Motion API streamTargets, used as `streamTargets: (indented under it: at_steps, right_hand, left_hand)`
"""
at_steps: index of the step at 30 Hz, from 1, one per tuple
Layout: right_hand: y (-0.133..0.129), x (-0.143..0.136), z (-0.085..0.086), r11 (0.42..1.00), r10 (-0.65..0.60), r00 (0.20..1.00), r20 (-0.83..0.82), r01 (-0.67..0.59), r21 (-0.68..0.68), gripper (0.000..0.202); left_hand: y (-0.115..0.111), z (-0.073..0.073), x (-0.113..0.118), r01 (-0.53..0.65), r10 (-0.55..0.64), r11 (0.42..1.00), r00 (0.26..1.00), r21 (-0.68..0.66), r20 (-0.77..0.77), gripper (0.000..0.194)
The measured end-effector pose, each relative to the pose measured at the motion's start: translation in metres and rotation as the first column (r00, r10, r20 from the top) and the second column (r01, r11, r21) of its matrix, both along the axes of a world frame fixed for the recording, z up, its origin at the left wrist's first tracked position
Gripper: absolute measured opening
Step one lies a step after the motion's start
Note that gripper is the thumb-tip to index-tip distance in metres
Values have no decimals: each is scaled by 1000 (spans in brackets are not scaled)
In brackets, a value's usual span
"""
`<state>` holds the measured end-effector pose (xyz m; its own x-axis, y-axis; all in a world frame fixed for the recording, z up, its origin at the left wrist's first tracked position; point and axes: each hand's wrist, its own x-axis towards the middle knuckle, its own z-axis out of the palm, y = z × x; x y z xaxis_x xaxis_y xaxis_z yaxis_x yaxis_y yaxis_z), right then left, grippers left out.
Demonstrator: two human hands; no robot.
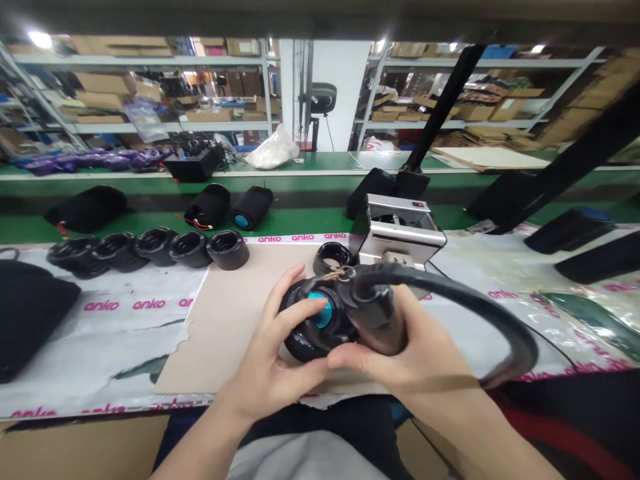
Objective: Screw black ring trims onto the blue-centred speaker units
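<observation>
Grey cloth [310, 460] below grip; left hand [265, 360] clasping glossy round casing [300, 345], fingertip on blue disc [327, 315]; right hand [425, 347] wrapping smooth dark cylinder [377, 327].

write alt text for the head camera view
A person's left hand holds a round black part with a blue centre, while the right hand grips a dark cylinder with a thick tube. Beyond, black rings line up on the left and a silver machine stands on the right.
</observation>
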<state>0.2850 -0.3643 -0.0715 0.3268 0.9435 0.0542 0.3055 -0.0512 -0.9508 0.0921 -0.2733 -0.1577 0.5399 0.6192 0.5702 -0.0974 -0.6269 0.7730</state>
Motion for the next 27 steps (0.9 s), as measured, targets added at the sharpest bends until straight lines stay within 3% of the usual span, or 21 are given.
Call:
streamTargets:
  at_steps: [2, 5, 8, 13, 17, 20, 23, 25, 27]
  right_hand:
    - [-2, 8, 3, 997, 70, 997, -42, -70, 16, 72]
    - [1, 31, 10, 980, 193, 966, -172, -198, -11, 79]
    - [16, 53, 15, 934, 348, 918, -190, -356, -6, 86]
    - [40, 60, 6, 821, 570, 813, -121, -567, 59, 64]
    - [35, 50, 4, 856, 517, 847, -124, -509, 94, 62]
    - [23, 40, 10, 911, 335, 935, -116, -290, 293, 71]
    - [12, 29, 13, 909, 105, 988, -109, -51, 414, 74]
    - [6, 22, 12, 924, 77, 996, -52, -51, 379, 73]
    - [2, 17, 6, 954, 137, 991, -13, -128, 272, 71]
  left_hand:
    - [0, 0, 0, -30, 30, 1000, 1000, -4, 11, 74]
    - [0, 1, 0, -24, 24, 1000, 999, -5, 46, 77]
    - [2, 2, 1, -21, 21, 1000, 998, 15, 56, 78]
    - [3, -2, 1, -28, 27, 999, 998, 28, 59, 82]
    - [-1, -9, 0, -43, 48, 998, 995, -54, 84, 107]
    - [-5, -13, 2, -78, 97, 979, 991, -189, 93, 130]
    - [-8, -15, 8, -130, 154, 968, 983, -216, 103, 135]
    - [-9, -15, 13, -153, 179, 969, 976, -192, 127, 132]
    - [-9, -14, 16, -154, 176, 977, 973, -149, 149, 128]
